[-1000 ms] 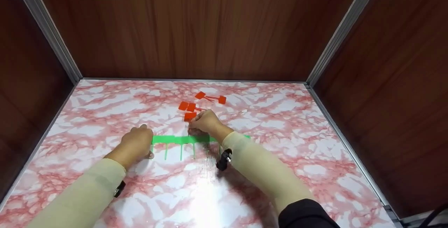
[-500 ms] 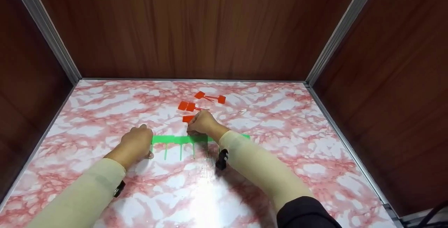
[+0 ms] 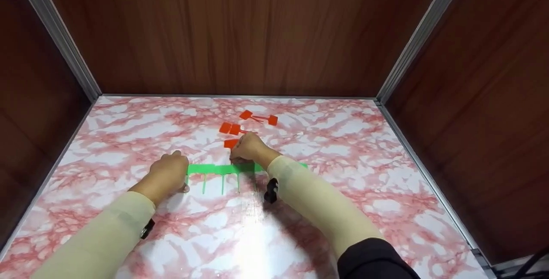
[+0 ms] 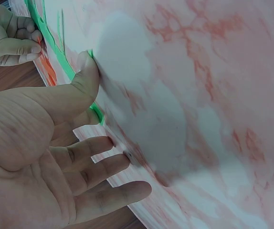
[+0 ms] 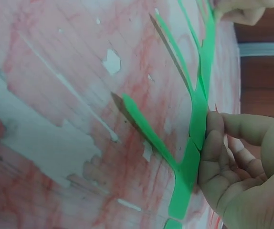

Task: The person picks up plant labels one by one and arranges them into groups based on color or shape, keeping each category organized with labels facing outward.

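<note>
Several flat green tags (image 3: 221,169) with thin tails lie in a row, heads side by side and tails toward me. At the row's left end my left hand (image 3: 166,174) touches a green tag, thumb near its tail and index finger by its head; the other fingers extend loosely in the left wrist view. Just beyond the row my right hand (image 3: 250,148) pinches an orange tag (image 3: 230,143) between thumb and index finger. Only a thin sliver of orange shows by those fingers in the right wrist view. My right hand and forearm hide part of the green row.
Farther back on the red-and-white marbled table (image 3: 364,176) lie two pairs of orange tags, one pair (image 3: 229,128) nearer and another tag pair (image 3: 258,118) behind it. Dark wood-look panels (image 3: 240,34) with metal edging enclose the back and sides.
My right hand has shifted slightly left and toward the green row, and the pinched orange tag has come slightly nearer with it. The left hand stays in place.
</note>
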Available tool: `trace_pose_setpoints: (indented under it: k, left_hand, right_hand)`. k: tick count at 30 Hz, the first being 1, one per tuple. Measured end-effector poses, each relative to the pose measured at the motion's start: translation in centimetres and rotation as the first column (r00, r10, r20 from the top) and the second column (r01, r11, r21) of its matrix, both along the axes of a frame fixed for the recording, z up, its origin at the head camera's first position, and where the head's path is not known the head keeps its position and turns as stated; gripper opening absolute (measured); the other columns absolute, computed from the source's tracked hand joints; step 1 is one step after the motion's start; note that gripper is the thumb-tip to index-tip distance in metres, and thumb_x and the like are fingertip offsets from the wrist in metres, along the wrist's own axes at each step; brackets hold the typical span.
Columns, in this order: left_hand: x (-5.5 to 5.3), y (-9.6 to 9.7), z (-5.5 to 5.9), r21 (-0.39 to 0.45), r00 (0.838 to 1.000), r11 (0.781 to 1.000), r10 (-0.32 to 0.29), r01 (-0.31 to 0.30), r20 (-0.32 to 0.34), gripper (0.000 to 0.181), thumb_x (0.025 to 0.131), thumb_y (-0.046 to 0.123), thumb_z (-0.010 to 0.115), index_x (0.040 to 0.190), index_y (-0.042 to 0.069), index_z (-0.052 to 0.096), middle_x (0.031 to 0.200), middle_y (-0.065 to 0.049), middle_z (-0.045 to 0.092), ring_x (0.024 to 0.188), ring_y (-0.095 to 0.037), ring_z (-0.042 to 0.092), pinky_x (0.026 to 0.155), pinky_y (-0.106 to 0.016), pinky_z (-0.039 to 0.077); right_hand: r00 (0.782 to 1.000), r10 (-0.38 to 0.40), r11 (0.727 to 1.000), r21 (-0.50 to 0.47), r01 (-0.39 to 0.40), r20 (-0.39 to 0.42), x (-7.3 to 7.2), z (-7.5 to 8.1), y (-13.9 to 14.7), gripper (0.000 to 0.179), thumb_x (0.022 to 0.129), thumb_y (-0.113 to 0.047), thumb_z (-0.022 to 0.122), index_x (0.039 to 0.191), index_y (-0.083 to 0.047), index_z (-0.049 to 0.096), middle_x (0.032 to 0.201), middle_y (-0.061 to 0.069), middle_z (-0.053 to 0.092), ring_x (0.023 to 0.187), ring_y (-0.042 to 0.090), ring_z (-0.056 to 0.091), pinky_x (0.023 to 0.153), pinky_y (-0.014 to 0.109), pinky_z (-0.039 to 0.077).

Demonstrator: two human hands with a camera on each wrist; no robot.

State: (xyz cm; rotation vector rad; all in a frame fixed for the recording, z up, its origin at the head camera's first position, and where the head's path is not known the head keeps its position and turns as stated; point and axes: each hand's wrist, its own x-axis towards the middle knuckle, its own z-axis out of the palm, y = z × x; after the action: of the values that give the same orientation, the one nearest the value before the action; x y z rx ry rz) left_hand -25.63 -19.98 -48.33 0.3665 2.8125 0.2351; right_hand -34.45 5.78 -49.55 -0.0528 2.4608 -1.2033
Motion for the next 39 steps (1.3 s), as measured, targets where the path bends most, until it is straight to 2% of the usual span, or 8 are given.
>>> trace_pose_setpoints:
  k: [4, 8, 14, 19, 26, 32, 39]
  left_hand:
    - [0.0, 0.1, 0.1, -0.006, 1.000, 1.000, -0.005, 0.005, -0.009, 0.043, 0.084, 0.020, 0.102, 0.107, 0.000, 0.072, 0.162, -0.043, 0.050, 0.138, -0.066, 0.056, 0.098, -0.069, 0.062]
    - [0.1, 0.2, 0.0, -0.011, 1.000, 1.000, -0.003, 0.002, -0.017, 0.043, 0.083, 0.021, 0.102, 0.107, 0.000, 0.074, 0.154, -0.041, 0.057, 0.132, -0.063, 0.061, 0.096, -0.068, 0.063]
    - [-0.3, 0.3, -0.1, -0.010, 1.000, 1.000, -0.007, 0.007, -0.009, 0.039, 0.084, 0.021, 0.101, 0.103, 0.001, 0.073, 0.160, -0.042, 0.053, 0.137, -0.065, 0.058, 0.099, -0.070, 0.062]
    - [-0.6, 0.1, -0.2, -0.025, 1.000, 1.000, -0.010, 0.009, -0.009, 0.042, 0.084, 0.020, 0.102, 0.106, -0.001, 0.072, 0.162, -0.044, 0.050, 0.138, -0.067, 0.057, 0.102, -0.071, 0.061]
    - [-0.2, -0.1, -0.2, -0.015, 1.000, 1.000, -0.016, 0.017, 0.008, 0.040, 0.085, 0.023, 0.101, 0.103, 0.002, 0.073, 0.165, -0.045, 0.046, 0.140, -0.068, 0.055, 0.102, -0.072, 0.061]
    - [-0.1, 0.0, -0.3, -0.012, 1.000, 1.000, -0.012, 0.012, -0.014, 0.037, 0.086, 0.020, 0.101, 0.100, 0.002, 0.073, 0.162, -0.045, 0.049, 0.135, -0.066, 0.058, 0.097, -0.070, 0.063]
    - [-0.3, 0.0, -0.4, -0.019, 1.000, 1.000, -0.011, 0.011, -0.003, 0.037, 0.087, 0.021, 0.101, 0.100, 0.003, 0.072, 0.162, -0.045, 0.049, 0.134, -0.065, 0.059, 0.096, -0.068, 0.063]
  right_hand:
    - [0.999, 0.009, 0.999, 0.038, -0.010, 0.032, -0.4, 0.2, 0.1, 0.022, 0.097, -0.017, 0.090, 0.078, -0.006, 0.086, 0.082, 0.006, 0.086, 0.071, 0.015, 0.078, 0.063, 0.026, 0.059]
    - [0.997, 0.028, 0.994, 0.099, -0.035, 0.072, -0.8, 0.4, 0.0, 0.021, 0.099, -0.022, 0.089, 0.084, -0.008, 0.089, 0.081, 0.003, 0.085, 0.071, 0.015, 0.076, 0.065, 0.025, 0.059]
    - [0.990, 0.022, 0.990, 0.132, -0.041, 0.139, -1.3, 0.9, 0.1, 0.021, 0.099, -0.026, 0.091, 0.087, -0.010, 0.090, 0.083, 0.002, 0.085, 0.074, 0.017, 0.075, 0.073, 0.027, 0.062]
    - [0.995, 0.045, 0.993, 0.109, -0.055, 0.092, -1.1, 0.5, 0.1, 0.022, 0.097, -0.024, 0.092, 0.083, -0.009, 0.087, 0.080, 0.002, 0.083, 0.071, 0.016, 0.074, 0.069, 0.027, 0.060]
    - [0.997, 0.074, 0.990, 0.124, -0.070, -0.029, -0.8, -0.3, -0.2, 0.027, 0.094, -0.017, 0.091, 0.069, -0.010, 0.083, 0.068, -0.001, 0.079, 0.061, 0.010, 0.069, 0.058, 0.025, 0.052]
    - [0.998, 0.060, 0.992, 0.107, -0.059, -0.009, -0.7, -0.1, -0.2, 0.025, 0.095, -0.019, 0.092, 0.073, -0.009, 0.084, 0.071, 0.000, 0.081, 0.064, 0.012, 0.071, 0.062, 0.026, 0.055]
    - [0.994, 0.085, 0.989, 0.127, -0.077, -0.061, -0.6, -0.4, -0.3, 0.029, 0.095, -0.016, 0.090, 0.069, -0.010, 0.082, 0.065, -0.003, 0.077, 0.060, 0.008, 0.069, 0.059, 0.024, 0.052]
